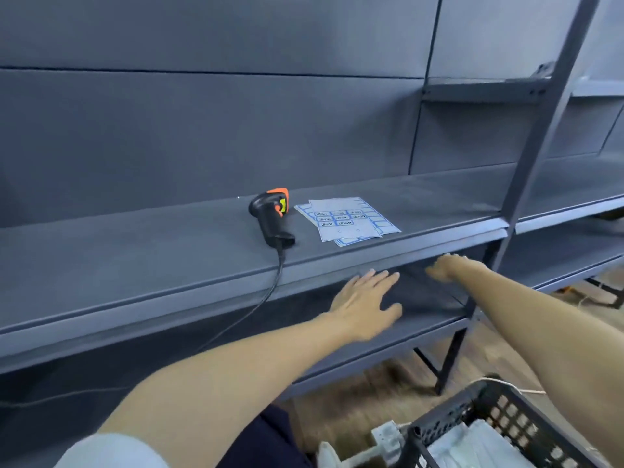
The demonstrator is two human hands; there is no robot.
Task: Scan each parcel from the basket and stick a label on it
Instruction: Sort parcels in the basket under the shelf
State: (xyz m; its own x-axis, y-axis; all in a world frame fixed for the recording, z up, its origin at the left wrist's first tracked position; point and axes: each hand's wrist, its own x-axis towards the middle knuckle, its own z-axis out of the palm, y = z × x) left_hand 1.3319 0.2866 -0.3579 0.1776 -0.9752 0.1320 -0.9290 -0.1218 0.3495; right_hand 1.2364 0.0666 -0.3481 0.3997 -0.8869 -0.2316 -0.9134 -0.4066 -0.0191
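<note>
A black and orange barcode scanner [273, 217] lies on the grey shelf [135, 251], its cable hanging over the front edge. Sheets of blue-bordered labels [347, 220] lie just right of it. My left hand [366, 304] reaches forward below the shelf edge, fingers straight and holding nothing. My right hand [445, 266] stretches out further right at the same height, also holding nothing; its fingers are blurred. A black perforated basket [486, 410] with white parcels [472, 444] inside stands at the bottom right.
A lower shelf [422, 319] lies beneath my hands. A grey upright post [540, 130] rises at the right. Wooden floor [358, 393] shows below the rack. A white power strip [385, 435] lies by the basket.
</note>
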